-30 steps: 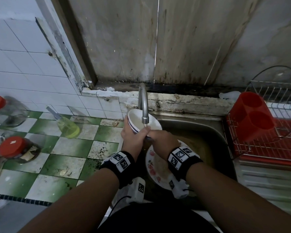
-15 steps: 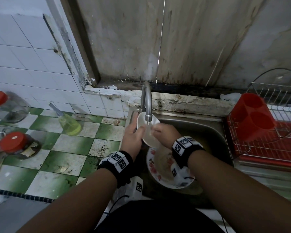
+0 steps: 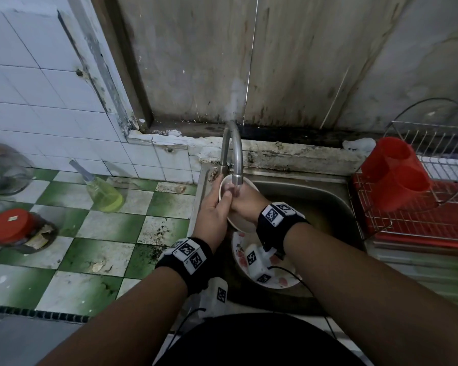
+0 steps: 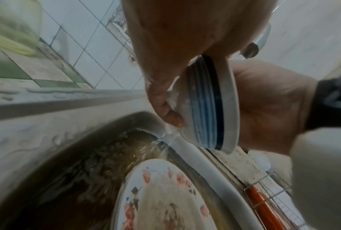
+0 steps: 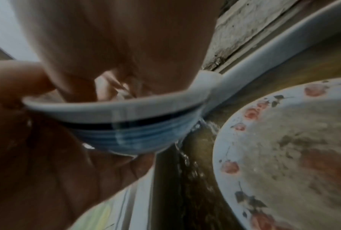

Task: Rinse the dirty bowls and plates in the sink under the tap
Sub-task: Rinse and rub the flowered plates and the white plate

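A white bowl [image 3: 238,224] with blue stripes [image 4: 211,105] is tilted on its side under the running tap [image 3: 232,154]. My left hand [image 3: 214,212] grips its left side, fingers on the base and thumb at the rim. My right hand [image 3: 246,201] has its fingers curled over the rim into the bowl [image 5: 126,123], in the stream. Water drips off the bowl into the steel sink [image 3: 328,202]. A dirty plate [image 3: 280,282] with red flowers [image 5: 283,155] lies in the sink below my hands.
A wire dish rack [image 3: 421,220] with a red cutlery holder [image 3: 394,175] stands right of the sink. On the green and white tiled counter at the left are a yellow-green soap bottle [image 3: 103,192] and red-lidded jars [image 3: 13,228]. A stained wall is close behind the tap.
The bowl has tipped from nearly upright onto its side under the spout. My right hand has gone from its front rim into the bowl. Both hands have shifted slightly toward the tap.
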